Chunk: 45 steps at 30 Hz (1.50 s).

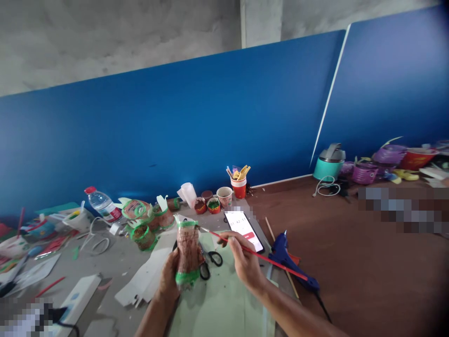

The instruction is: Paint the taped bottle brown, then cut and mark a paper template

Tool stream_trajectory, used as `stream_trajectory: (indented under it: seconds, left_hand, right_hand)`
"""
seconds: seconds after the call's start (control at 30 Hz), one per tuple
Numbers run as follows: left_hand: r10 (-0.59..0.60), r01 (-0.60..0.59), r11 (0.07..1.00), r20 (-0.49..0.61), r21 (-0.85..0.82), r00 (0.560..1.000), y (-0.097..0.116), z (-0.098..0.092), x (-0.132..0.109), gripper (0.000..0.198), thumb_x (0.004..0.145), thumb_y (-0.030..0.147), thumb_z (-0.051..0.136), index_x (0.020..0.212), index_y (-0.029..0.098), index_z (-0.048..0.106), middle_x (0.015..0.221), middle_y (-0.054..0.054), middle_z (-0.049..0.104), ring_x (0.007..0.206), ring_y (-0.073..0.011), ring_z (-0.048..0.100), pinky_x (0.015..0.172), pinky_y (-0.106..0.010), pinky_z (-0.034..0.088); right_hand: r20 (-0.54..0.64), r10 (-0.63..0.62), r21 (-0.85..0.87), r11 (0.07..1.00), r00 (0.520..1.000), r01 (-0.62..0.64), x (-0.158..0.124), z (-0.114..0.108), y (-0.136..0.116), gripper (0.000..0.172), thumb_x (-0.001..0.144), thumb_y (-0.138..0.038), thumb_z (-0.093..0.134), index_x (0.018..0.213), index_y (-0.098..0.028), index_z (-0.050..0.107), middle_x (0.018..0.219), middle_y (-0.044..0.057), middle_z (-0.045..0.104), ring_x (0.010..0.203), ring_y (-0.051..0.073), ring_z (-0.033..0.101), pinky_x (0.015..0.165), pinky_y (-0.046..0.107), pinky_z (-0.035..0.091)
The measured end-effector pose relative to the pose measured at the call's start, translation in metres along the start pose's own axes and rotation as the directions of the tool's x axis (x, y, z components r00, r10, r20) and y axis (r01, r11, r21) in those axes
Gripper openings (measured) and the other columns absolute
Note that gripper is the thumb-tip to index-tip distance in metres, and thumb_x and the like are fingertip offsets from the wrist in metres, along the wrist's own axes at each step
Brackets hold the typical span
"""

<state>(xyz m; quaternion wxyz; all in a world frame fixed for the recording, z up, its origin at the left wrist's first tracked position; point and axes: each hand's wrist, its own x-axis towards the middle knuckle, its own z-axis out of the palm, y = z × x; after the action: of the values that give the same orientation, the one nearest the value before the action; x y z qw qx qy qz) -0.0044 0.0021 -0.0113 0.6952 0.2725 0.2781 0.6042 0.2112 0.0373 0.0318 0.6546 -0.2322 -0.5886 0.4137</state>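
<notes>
My left hand (170, 277) is wrapped round a cut plastic bottle (187, 252) painted brown, with green bands at its top and bottom, held upright over a pale green sheet (217, 304). My right hand (244, 262) pinches a long thin red paintbrush (259, 256). The brush tip touches the bottle's upper right edge. Black scissors (209, 262) lie just behind the bottle. A phone (244, 229) with a lit screen lies beyond my right hand.
A blue glue gun (286, 257) lies to the right of my right hand. Small paint cups (224, 196), a red cup of sticks (239, 185) and other painted bottle pieces (142, 220) stand near the blue partition. A water bottle (101, 204) lies left. Far right are a teal cooker (329, 164) and bowls.
</notes>
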Motion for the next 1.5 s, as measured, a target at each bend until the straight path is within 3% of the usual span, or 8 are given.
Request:
stream_trajectory:
  seconds: [0.17,0.4,0.57,0.73,1.07,1.3,1.5]
  left_hand:
    - [0.012,-0.011,1.0,0.029,-0.017,1.0,-0.001,-0.001,0.0,0.035,0.081,0.035,0.058,0.102,0.011,0.073,0.099,-0.012,0.075,0.098,-0.03,0.068,0.093,-0.041,0.05]
    - [0.063,-0.065,0.998,-0.118,-0.016,0.991,0.0,0.005,0.001,0.029,0.078,0.033,0.06,0.089,0.011,0.075,0.086,-0.011,0.076,0.095,-0.031,0.068,0.093,-0.042,0.05]
    - [0.069,-0.09,0.991,-0.205,-0.094,0.976,0.003,0.006,0.003,0.029,0.081,0.032,0.056,0.09,0.012,0.074,0.085,-0.011,0.076,0.091,-0.029,0.07,0.09,-0.042,0.052]
    - [0.074,-0.108,0.987,-0.254,-0.122,0.964,0.003,0.008,0.003,0.027,0.08,0.029,0.057,0.091,0.01,0.073,0.085,-0.011,0.076,0.084,-0.027,0.071,0.084,-0.039,0.055]
    - [0.116,-0.141,0.978,-0.166,-0.152,0.979,0.004,0.005,0.008,0.029,0.083,0.029,0.058,0.097,0.007,0.07,0.09,-0.015,0.075,0.078,-0.0257,0.071,0.075,-0.036,0.057]
    - [0.057,-0.077,0.974,-0.098,-0.214,0.994,0.002,-0.003,0.013,0.03,0.087,0.03,0.055,0.1,0.007,0.069,0.093,-0.015,0.075,0.083,-0.0251,0.071,0.08,-0.035,0.055]
    - [0.071,-0.085,0.971,-0.071,-0.222,0.995,0.002,-0.005,0.013,0.029,0.087,0.028,0.055,0.098,0.007,0.07,0.09,-0.015,0.075,0.08,-0.025,0.072,0.079,-0.035,0.056]
  right_hand:
    - [0.028,0.098,0.113,0.989,0.995,-0.101,0.002,0.0,0.004,0.03,0.094,-0.038,0.047,0.088,-0.018,0.069,0.072,0.005,0.071,0.064,0.017,0.065,0.063,0.03,0.054]
    - [-0.089,0.167,0.102,0.982,0.982,-0.158,0.002,0.0,0.016,0.032,0.092,-0.042,0.049,0.088,-0.017,0.068,0.07,0.004,0.069,0.065,0.018,0.065,0.063,0.03,0.052]
    - [-0.131,0.1,-0.037,0.994,0.986,-0.105,0.002,-0.001,0.021,0.035,0.092,-0.045,0.047,0.084,-0.017,0.066,0.065,0.002,0.063,0.062,0.016,0.058,0.059,0.027,0.048]
    - [-0.084,0.041,-0.222,0.973,0.996,-0.059,0.001,-0.007,0.03,0.034,0.093,-0.043,0.043,0.087,-0.018,0.066,0.068,0.002,0.062,0.063,0.015,0.056,0.059,0.025,0.045]
    - [-0.051,0.137,-0.296,0.944,0.989,-0.146,0.01,-0.004,0.032,0.022,0.085,-0.035,0.053,0.092,-0.018,0.065,0.078,0.004,0.065,0.07,0.018,0.059,0.063,0.026,0.047]
    - [0.027,0.117,-0.405,0.909,0.993,-0.096,0.057,-0.003,0.02,0.028,0.085,-0.04,0.049,0.091,-0.017,0.064,0.071,0.004,0.064,0.06,0.017,0.059,0.056,0.026,0.047]
    - [0.018,0.184,-0.549,0.823,0.983,-0.143,0.123,0.0,0.039,0.026,0.085,-0.031,0.046,0.085,-0.015,0.067,0.06,0.002,0.063,0.053,0.017,0.057,0.051,0.025,0.043]
